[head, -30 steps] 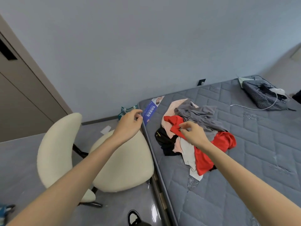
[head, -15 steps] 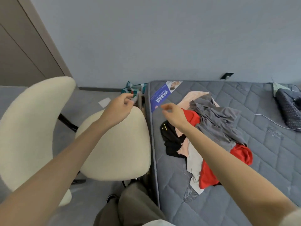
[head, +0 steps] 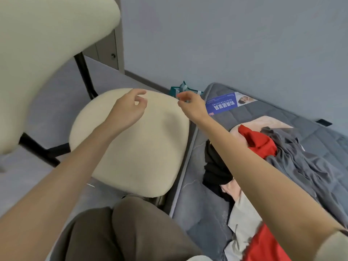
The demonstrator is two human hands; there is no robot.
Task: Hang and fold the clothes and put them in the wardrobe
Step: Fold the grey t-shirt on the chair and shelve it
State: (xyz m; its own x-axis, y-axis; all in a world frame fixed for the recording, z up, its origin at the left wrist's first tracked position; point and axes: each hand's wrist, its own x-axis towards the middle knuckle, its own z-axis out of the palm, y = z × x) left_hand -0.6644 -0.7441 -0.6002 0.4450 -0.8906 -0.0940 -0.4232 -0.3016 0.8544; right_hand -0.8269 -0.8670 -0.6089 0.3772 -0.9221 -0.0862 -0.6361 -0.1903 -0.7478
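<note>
Your left hand (head: 130, 110) hovers over the rounded, cream chair seat (head: 135, 157), fingers loosely curled and apart, holding nothing. At its 3 o'clock, your right hand (head: 191, 107) has its fingertips drawn close; you cannot tell whether they pinch anything. The crumpled clothes pile (head: 301, 166) lies at 4 o'clock on the quilted grey mattress (head: 263, 113).

- Seat (head: 135, 147): top free, open from above.
- Chair back (head: 47, 53) walls off the left side.
- Knees (head: 122, 232) crowd the seat's near edge.
- Seat's right edge nearly meets the mattress (head: 197, 213); only a slim gap there.
- Clothes (head: 305, 166) heap over the mattress's middle; its left edge strip is free.
- Bag (head: 181, 90) stands past the mattress's far-left corner.
</note>
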